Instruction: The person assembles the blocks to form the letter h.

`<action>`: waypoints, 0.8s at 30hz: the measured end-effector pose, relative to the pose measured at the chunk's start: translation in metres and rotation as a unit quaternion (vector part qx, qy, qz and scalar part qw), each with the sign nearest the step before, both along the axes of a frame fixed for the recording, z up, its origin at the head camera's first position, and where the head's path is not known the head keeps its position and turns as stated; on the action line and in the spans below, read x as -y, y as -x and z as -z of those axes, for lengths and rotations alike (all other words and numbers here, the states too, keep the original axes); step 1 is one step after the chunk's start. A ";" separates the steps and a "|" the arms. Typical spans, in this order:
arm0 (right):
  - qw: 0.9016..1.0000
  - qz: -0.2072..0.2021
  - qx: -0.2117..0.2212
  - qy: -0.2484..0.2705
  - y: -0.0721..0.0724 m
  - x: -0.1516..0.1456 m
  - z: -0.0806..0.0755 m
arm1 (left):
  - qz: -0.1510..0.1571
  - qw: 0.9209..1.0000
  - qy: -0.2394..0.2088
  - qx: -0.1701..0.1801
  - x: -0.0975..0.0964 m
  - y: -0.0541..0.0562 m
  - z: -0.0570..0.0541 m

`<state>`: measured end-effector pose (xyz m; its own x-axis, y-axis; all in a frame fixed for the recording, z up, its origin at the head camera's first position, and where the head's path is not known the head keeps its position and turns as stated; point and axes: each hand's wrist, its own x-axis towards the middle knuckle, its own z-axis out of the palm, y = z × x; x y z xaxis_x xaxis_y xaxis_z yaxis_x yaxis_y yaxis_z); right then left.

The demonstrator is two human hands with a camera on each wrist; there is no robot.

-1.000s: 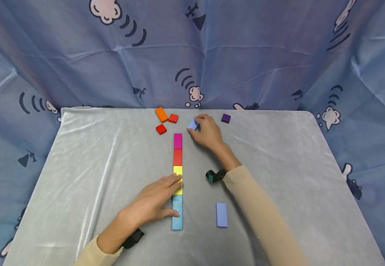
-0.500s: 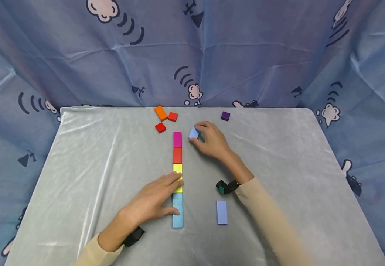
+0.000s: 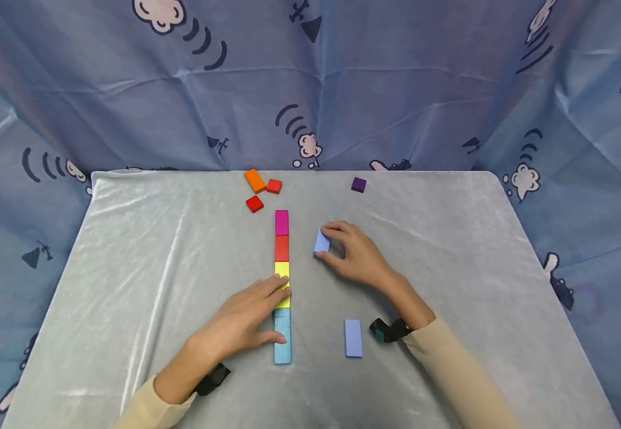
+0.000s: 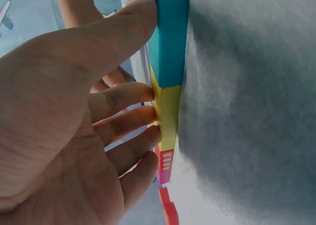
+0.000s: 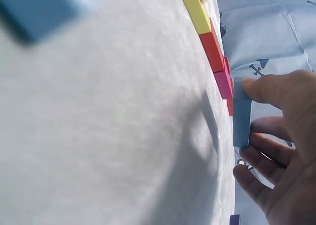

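Observation:
My right hand (image 3: 361,256) pinches a periwinkle-blue rectangular block (image 3: 321,241) between thumb and fingers, right of a straight row of blocks. In the right wrist view that block (image 5: 242,113) is held above the cloth, its shadow lying apart. The row runs from a magenta block (image 3: 281,222) at the far end through a red block (image 3: 281,248) and a yellow block (image 3: 282,268) to a light blue block (image 3: 282,351) nearest me. My left hand (image 3: 246,316) rests along the row's left side, fingertips on the yellow block and thumb on the light blue one, fingers relaxed.
A second periwinkle block (image 3: 353,338) lies right of the row's near end. At the back are an orange block (image 3: 254,180), two small red blocks (image 3: 254,204) and a dark purple block (image 3: 359,185). A patterned blue curtain (image 3: 396,89) hangs behind the grey cloth-covered table (image 3: 439,238).
My right hand has brought the periwinkle block from the back of the table towards me and slightly right, turning it more in line with the row. The left hand stays on the row.

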<state>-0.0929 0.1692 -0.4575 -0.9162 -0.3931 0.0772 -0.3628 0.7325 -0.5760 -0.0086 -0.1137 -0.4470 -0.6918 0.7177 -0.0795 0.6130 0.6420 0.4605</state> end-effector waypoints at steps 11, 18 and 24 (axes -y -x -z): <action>1.000 -0.015 0.009 0.005 -0.038 -0.014 0.009 | 0.005 1.000 -0.011 -0.002 0.002 0.003 0.000; 1.000 -0.029 0.003 0.007 -0.057 -0.021 0.013 | 0.004 1.000 -0.009 0.007 0.002 0.004 0.000; 0.999 -0.038 -0.007 0.009 -0.066 -0.026 0.014 | 0.006 1.000 -0.016 0.004 0.003 0.003 0.000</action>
<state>-0.0274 0.1954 -0.4717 -0.8826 -0.4598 0.0978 -0.4253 0.6925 -0.5827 -0.0117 -0.1165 -0.4474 -0.6827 0.7280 -0.0623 0.6166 0.6197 0.4856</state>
